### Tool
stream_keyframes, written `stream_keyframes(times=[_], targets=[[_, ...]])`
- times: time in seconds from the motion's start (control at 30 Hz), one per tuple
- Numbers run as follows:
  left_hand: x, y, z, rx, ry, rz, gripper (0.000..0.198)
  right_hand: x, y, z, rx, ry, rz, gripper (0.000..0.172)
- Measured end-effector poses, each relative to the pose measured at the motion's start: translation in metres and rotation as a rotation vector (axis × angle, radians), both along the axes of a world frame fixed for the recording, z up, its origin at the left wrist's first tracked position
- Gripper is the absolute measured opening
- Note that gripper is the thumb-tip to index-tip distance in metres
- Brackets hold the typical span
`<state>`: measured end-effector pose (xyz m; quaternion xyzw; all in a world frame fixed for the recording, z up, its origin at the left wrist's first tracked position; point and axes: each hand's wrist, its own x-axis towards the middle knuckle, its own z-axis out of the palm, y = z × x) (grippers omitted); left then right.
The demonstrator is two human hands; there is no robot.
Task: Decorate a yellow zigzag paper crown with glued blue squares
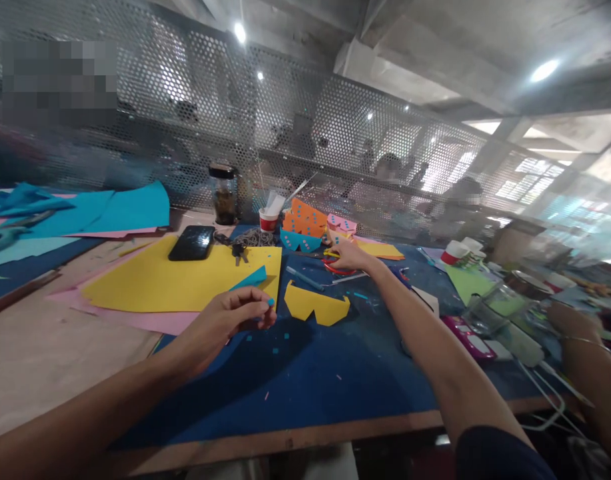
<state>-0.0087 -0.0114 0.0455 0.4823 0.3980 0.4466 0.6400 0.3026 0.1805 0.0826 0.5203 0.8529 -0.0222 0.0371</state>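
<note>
My left hand (242,312) is closed over the mat, pinching a tiny blue paper piece (270,302) between thumb and forefinger. A blue paper strip (251,277) sticks out behind its fingers. Farther off, my right hand (349,256) reaches forward, its fingers curled at the handles of red and yellow scissors (339,268). Between the hands lies a yellow paper glasses-shaped cutout (316,304), with a blue pen (305,279) behind it. Small blue squares (275,351) are scattered below my left hand. Dotted orange paper cutouts (305,217) and a dotted blue cutout (300,241) stand beyond my right hand.
Yellow sheets (135,283) bear a black phone (192,242) and keys (239,252). A lidded jar (223,195) and red-white cup (268,219) stand by the perforated screen (305,127). Blue paper (135,207) lies left. Another person's arm (580,333) is at right, near a pink object (468,338).
</note>
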Motion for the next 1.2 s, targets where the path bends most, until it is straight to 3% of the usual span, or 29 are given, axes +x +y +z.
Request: stream_keyframes(times=[0.1,0.33,0.77,0.87,0.97,1.1,1.2], targets=[[0.002,-0.001,-0.004,0.010,0.059,-0.040,0.027,-0.003,0.012,-0.007,-0.058,-0.051,-0.001,0.038],[0.006,0.001,-0.008,0.049,0.129,-0.063,0.029,-0.008,0.032,-0.021,-0.143,-0.097,0.010,0.038],[0.003,0.005,-0.018,-0.009,0.093,-0.035,0.030,-0.007,0.039,-0.022,-0.152,-0.004,-0.003,0.038],[0.003,0.005,-0.019,-0.021,0.092,-0.020,0.028,-0.005,0.029,-0.022,-0.064,0.068,-0.002,0.036],[0.003,0.004,-0.017,-0.009,0.110,-0.015,0.024,-0.004,0.009,-0.018,0.129,0.202,0.002,0.025],[0.005,0.002,-0.008,0.076,0.227,0.009,0.023,-0.005,-0.033,-0.008,0.373,0.386,0.012,0.025],[0.006,0.001,-0.001,0.194,0.396,0.060,0.023,-0.005,-0.068,-0.006,0.465,0.466,0.041,0.023]])
